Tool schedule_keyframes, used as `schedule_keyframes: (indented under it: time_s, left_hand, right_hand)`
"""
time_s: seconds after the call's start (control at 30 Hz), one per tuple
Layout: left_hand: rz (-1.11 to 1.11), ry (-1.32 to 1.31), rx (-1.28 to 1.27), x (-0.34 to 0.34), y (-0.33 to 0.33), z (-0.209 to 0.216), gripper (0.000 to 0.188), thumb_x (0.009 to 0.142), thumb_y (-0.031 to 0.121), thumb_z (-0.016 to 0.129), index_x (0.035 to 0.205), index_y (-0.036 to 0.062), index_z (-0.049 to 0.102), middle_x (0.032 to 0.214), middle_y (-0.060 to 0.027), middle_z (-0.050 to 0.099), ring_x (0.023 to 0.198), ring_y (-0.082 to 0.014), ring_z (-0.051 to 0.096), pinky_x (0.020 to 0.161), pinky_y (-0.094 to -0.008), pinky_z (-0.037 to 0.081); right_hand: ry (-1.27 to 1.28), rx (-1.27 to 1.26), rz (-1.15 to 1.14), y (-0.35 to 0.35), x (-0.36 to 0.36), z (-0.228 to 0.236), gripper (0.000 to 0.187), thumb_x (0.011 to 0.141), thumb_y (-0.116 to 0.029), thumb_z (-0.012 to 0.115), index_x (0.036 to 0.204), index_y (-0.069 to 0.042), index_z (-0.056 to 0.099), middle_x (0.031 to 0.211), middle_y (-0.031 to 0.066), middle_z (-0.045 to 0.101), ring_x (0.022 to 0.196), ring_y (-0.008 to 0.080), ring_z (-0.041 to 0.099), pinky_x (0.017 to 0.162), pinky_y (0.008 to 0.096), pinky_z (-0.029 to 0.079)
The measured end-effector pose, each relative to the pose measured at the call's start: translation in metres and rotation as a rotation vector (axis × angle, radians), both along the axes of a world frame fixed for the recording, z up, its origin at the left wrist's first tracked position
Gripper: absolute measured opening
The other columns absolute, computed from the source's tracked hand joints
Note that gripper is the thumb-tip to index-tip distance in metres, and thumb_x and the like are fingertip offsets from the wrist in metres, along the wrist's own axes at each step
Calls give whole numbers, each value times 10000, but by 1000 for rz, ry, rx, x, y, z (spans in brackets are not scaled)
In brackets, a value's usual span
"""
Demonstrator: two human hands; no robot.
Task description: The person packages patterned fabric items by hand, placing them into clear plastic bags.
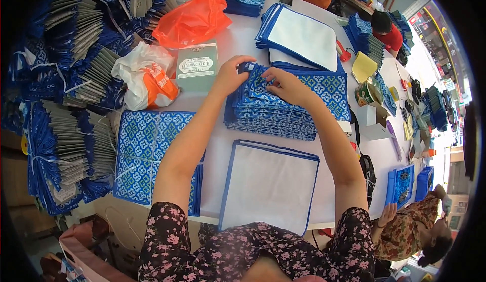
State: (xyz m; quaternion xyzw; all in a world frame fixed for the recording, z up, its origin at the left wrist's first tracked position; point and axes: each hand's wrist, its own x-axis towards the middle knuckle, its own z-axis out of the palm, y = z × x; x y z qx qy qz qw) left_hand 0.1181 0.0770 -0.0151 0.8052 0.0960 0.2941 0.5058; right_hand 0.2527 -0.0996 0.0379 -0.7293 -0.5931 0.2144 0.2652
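A thick stack of blue patterned cloths lies in front of me, dark blue edging along its sides. My left hand is closed on the far left corner of the top cloth, where a small dark tag with a white patch shows by the fingers. Curled fingers of my right hand pinch the folded upper part of that cloth, a little right of the left hand. Nearer to me, white cloths with blue borders lie flat at the table edge.
Left of my arm lies a tied patterned bundle. Beyond it are a grey-green box, plastic bags and piled folded bundles. White pieces are stacked at the back. A co-worker's hand is near blue trays on the right.
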Motion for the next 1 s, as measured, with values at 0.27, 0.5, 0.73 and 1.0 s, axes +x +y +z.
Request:
schedule_keyframes:
  time_s: [0.27,0.5,0.73,1.0]
  left_hand:
    - [191,-32,-228,13,-5,-3,275,849,105,616,1111,67,694,1029,-91,714,979,-193,665,869,-306,500]
    - [-112,-125,-561,-6,4,-3,445,788,-46,542,1207,53,656,1199,-57,651,1077,-130,605,945,-271,463]
    - [-7,-78,-274,4,3,-7,413,755,-59,564,1141,38,675,1127,-76,675,1059,-170,622,871,-281,511]
    - [247,-41,-417,17,16,-26,216,849,78,641,1054,43,700,993,-65,701,852,-134,647,718,-252,504]
  right_hand:
    - [78,102,-32,-5,-5,-7,289,864,-114,668,1139,-54,601,1097,116,644,879,224,648,803,342,520]
    - [26,102,-7,-8,-5,-7,269,871,-105,657,1130,-49,608,1087,123,621,884,236,649,805,347,520]
    - [7,97,-13,-6,-5,-11,285,876,-115,655,1154,-67,616,1082,123,611,890,240,643,812,349,517]
    - [-143,25,51,6,-17,-9,500,906,-76,611,1381,-189,502,1122,122,592,943,261,628,832,356,504]
